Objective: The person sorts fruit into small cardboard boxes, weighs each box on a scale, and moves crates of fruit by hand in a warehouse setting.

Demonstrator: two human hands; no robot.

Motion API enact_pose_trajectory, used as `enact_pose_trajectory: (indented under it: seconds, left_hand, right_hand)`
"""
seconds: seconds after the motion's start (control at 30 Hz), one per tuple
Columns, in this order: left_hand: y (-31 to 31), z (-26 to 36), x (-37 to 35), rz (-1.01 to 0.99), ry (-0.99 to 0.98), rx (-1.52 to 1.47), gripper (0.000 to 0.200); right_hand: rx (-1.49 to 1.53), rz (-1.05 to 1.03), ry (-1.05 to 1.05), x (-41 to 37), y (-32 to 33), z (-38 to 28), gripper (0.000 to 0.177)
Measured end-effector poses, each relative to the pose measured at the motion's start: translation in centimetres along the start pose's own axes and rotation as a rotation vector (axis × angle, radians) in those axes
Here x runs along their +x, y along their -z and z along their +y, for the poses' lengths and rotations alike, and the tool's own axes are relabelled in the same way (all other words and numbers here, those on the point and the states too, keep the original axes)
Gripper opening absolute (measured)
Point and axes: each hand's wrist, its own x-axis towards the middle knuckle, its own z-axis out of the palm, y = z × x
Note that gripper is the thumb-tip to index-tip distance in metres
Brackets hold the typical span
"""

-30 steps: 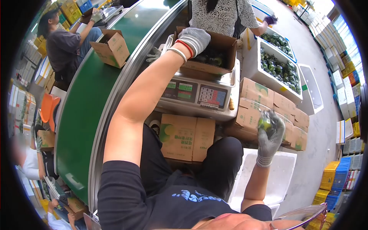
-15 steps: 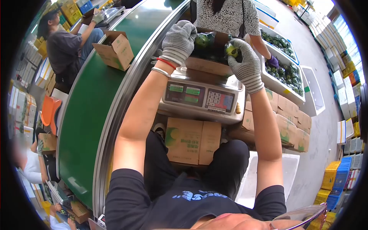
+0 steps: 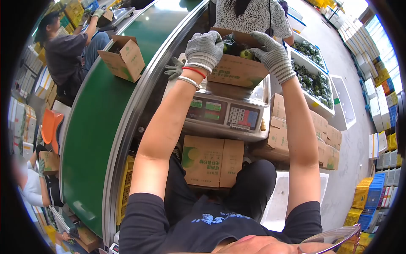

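Observation:
An open cardboard carton (image 3: 235, 71) stands on the scale's metal platform, with green limes (image 3: 245, 53) and dark shiny plastic (image 3: 229, 43) showing in its mouth. Both my hands wear grey striped gloves. My left hand (image 3: 204, 51) is closed at the carton's upper left edge, its fingertips pinching the dark plastic. At the right edge my right hand (image 3: 272, 56) has thumb and fingers apart, the thumb beside a lime and the fingers over the rim. The digital scale (image 3: 223, 112) with lit green displays is below the carton.
A green conveyor belt (image 3: 95, 139) runs along the left, carrying an open carton (image 3: 127, 61). Closed cartons (image 3: 277, 142) are stacked at the right. White foam boxes (image 3: 311, 80) hold dark bagged produce. A carton (image 3: 202, 163) stands between my knees. Other people work nearby.
The dark plastic and limes stretched between my hands have gone down into the carton. The carton's printed side now faces me more. My right hand has opened at the rim.

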Motion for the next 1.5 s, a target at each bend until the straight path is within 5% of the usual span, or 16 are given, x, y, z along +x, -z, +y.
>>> enact_pose_trajectory:
  seconds: [0.1,0.37,0.53,0.7,0.87,0.93,1.0,1.1,1.2,1.27,1.37,1.43,1.5]
  left_hand:
    - [0.5,-0.1,0.4,-0.146,-0.015,0.049,0.012]
    - [0.0,-0.7,-1.0,-0.039,-0.01,-0.1,0.017]
    - [1.4,-1.8,-1.5,0.032,0.069,-0.321,0.027]
    - [5.0,-2.6,-4.5,0.148,0.097,-0.402,0.02]
    - [4.8,-2.6,-5.2,0.083,0.185,-0.59,0.019]
    - [4.8,-2.0,-5.1,0.047,0.118,-0.397,0.02]
    - [4.8,-0.1,-4.9,0.061,0.098,-0.546,0.017]
    - [4.9,2.0,-4.4,0.088,0.012,-0.522,0.016]
    - [4.7,4.0,-3.9,0.068,-0.017,-0.418,0.019]
    - [4.0,4.7,-2.8,-0.015,-0.075,-0.237,0.024]
    - [0.6,4.2,0.0,-0.294,-0.034,-0.12,0.042]
    - [3.4,8.8,0.2,-0.529,-0.046,0.095,0.048]
    - [0.3,7.1,2.4,-0.695,-0.123,0.093,0.05]
  right_hand:
    - [0.001,0.09,0.081,-1.8,0.2,-1.5,0.03]
    - [-0.118,0.111,0.14,-7.5,3.1,-8.5,0.024]
    - [-0.143,0.073,-0.047,-16.0,5.4,-11.7,0.031]
    - [0.011,0.372,-0.665,-34.3,8.5,-7.2,0.024]
    - [-0.082,0.53,-1.252,-63.2,10.4,0.9,0.026]
    - [-0.093,0.513,-1.387,-67.5,8.9,-1.0,0.028]
    - [-0.016,0.309,-1.773,-69.5,7.7,-2.4,0.039]
    - [-0.031,0.026,-2.037,-69.5,5.3,-4.6,0.052]
    - [-0.284,-0.139,-1.749,-77.1,1.7,-2.5,0.057]
    - [-0.273,-0.271,-1.628,-74.8,1.2,-3.7,0.057]
    - [0.494,0.234,-1.911,-77.4,-1.2,-1.3,0.052]
    - [0.411,0.081,-1.997,-81.2,-2.5,2.2,0.054]
    - [-0.011,-0.194,-1.624,-73.5,1.1,-1.0,0.053]
